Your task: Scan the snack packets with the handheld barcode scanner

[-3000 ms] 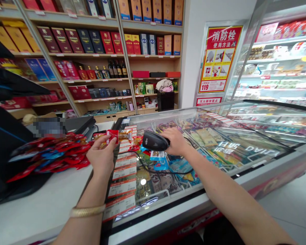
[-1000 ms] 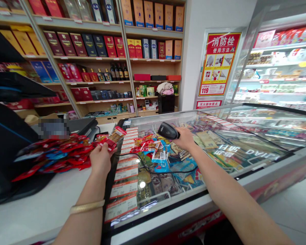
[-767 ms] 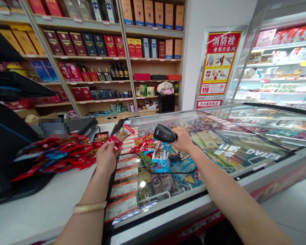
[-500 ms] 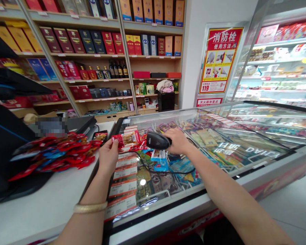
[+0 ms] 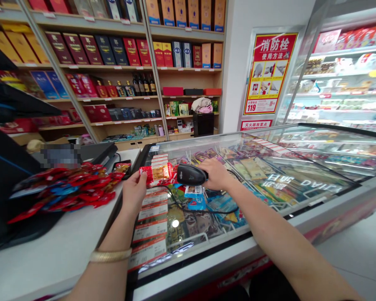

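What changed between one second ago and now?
The left hand carried a red snack packet rightward over the chest freezer; the right hand brought the barcode scanner left toward it. Neither let go. The snack pile and blue packets stayed put.

In our left hand (image 5: 134,190) we hold one red packet (image 5: 159,172). Our right hand (image 5: 217,174) is holding the black scanner (image 5: 191,174), above the glass freezer (image 5: 257,225).

The left hand (image 5: 134,190) pinches with thumb and fingertips, its wrist below it; the right hand (image 5: 217,174), beside it, is curled in a grip, forearm slanting down and away.
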Tool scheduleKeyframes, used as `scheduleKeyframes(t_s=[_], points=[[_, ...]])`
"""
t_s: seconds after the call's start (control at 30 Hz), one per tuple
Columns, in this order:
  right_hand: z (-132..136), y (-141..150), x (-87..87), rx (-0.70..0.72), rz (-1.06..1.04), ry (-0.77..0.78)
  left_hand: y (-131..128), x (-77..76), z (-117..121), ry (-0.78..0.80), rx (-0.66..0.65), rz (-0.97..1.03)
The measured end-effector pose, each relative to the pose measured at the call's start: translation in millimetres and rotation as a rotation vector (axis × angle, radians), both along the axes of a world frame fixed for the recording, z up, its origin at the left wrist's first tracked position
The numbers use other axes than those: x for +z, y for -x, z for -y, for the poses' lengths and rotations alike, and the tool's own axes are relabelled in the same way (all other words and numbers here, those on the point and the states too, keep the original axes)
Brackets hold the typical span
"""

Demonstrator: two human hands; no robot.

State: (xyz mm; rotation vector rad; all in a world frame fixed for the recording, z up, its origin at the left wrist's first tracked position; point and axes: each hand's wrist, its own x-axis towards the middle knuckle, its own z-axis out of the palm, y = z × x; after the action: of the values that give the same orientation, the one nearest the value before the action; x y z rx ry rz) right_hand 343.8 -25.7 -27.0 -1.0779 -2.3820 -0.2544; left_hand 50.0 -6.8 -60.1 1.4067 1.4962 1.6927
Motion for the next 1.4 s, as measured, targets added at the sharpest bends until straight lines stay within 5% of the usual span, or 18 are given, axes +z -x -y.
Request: scheduleKeyframes(t_s=[0.3,0.4,0.57,0.63,0.77,0.97,1.13,1.27,1.4], points=[[-9.2,-10.8,-4.1,-0.103,-0.057,-0.019,-2.5,-1.7,0.7,-0.011,-0.019,-0.004],[-15.2,-20.2,-4.3,-0.207,-0.1,-0.014,-12.3,-4.1,-1.0,-0.014,-0.043,-0.232],[-20.8,-31.5,-7.4,-0.321,-0.139,0.007,-35.2,-11.1,0.8,0.019,-0.388,-0.669],[-22.2,-34.2,-9.8,-0.334,-0.15,0.006,-38.9,-12.6,3.0,0.087,-0.415,-0.783],[-24.6,-37.3,-13.3,-0.344,-0.168,-0.001,-30.5,-5.0,2.1,0.092,-0.294,-0.911],[-23.2,-35.6,-10.7,-0.362,-0.174,-0.002,10.8,23.9,-18.4,0.204,0.194,-1.138],[-22.0,-32.1,-8.5,-0.385,-0.125,0.036,50.3,25.9,-42.1,0.271,0.32,-1.256],[-23.4,-31.1,-10.4,-0.39,-0.119,0.032,65.2,17.3,-69.7,0.178,0.414,-1.128],[-24.4,-30.1,-13.2,-0.358,-0.134,0.022,64.1,18.9,-92.0,0.29,0.482,-0.868]])
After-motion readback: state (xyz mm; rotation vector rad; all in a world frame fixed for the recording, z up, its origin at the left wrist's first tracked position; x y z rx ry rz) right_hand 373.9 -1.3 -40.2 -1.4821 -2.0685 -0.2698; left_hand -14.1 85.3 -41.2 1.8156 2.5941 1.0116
